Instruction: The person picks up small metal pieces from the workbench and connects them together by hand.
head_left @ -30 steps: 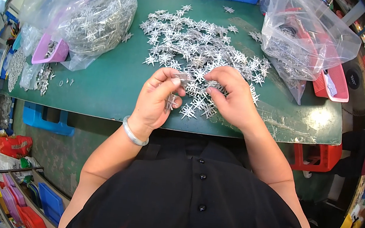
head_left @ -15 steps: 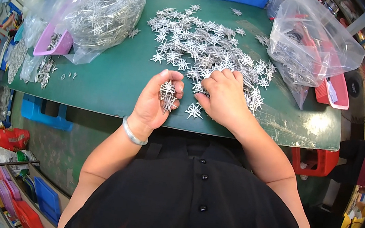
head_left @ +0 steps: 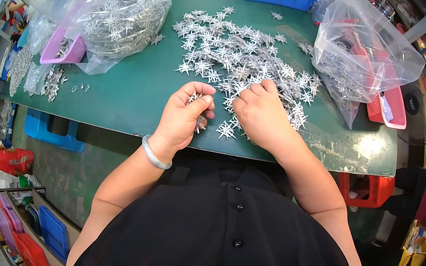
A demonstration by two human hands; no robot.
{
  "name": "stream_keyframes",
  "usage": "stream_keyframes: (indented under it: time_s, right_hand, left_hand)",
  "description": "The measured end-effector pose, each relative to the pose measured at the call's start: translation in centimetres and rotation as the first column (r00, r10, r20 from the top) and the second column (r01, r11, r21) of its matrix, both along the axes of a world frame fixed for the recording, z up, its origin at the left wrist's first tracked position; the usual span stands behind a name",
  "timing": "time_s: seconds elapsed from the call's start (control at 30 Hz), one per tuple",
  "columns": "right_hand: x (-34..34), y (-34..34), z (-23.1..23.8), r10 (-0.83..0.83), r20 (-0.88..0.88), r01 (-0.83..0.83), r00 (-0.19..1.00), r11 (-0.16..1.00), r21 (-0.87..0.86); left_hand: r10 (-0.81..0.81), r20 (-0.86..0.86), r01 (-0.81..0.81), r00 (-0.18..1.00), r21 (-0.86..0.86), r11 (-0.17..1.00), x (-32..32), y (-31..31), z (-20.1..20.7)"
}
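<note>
Silver-coloured spiked stars (head_left: pixel 200 124) are cradled in the left hand (head_left: pixel 177 115), fingers curled, thumb folded over; at the near edge of a pile (head_left: pixel 234 52) on a green table (head_left: pixel 119 112), the right hand (head_left: pixel 261 116) is bent-fingered, any hold hidden. Overlapping stars are best eased apart singly.

Left hand (head_left: pixel 184 112) curled around silvery spiked pieces (head_left: pixel 200 124), right hand (head_left: pixel 263 114) at silvery pile (head_left: pixel 239 56), green table (head_left: pixel 125 102)
</note>
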State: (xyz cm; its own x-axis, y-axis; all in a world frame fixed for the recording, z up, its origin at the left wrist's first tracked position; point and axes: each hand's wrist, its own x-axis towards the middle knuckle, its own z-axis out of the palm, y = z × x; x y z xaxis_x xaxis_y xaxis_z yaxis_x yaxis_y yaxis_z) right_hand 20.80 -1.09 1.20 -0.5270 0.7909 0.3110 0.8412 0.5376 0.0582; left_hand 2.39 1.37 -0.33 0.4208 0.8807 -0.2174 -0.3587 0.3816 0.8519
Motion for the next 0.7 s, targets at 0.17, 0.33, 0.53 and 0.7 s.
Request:
stream_keyframes:
  time_s: [0.17,0.33,0.53,0.7]
  right_hand:
    - [0.3,0.3,0.3,0.066,-0.284,-0.016,0.956,0.984,0.175]
    - [0.7,-0.1,1.1,0.093,-0.566,-0.057,0.819,0.995,0.081]
    - [0.8,-0.7,1.8,0.134,-0.618,-0.063,0.775,0.989,0.135]
    - [1.1,-1.1,1.9,0.165,-0.614,-0.077,0.772,0.983,0.167]
  left_hand:
    - [0.018,-0.245,0.024,0.969,0.166,0.986,0.6,-0.3,0.5]
    - [0.033,-0.217,0.033,0.976,0.292,0.956,0.9,-0.5,0.5]
    - [0.098,-0.243,0.028,0.965,0.467,0.884,1.3,-0.7,0.7]
    - [0.168,-0.296,0.060,0.940,0.630,0.774,1.4,-0.8,1.0]
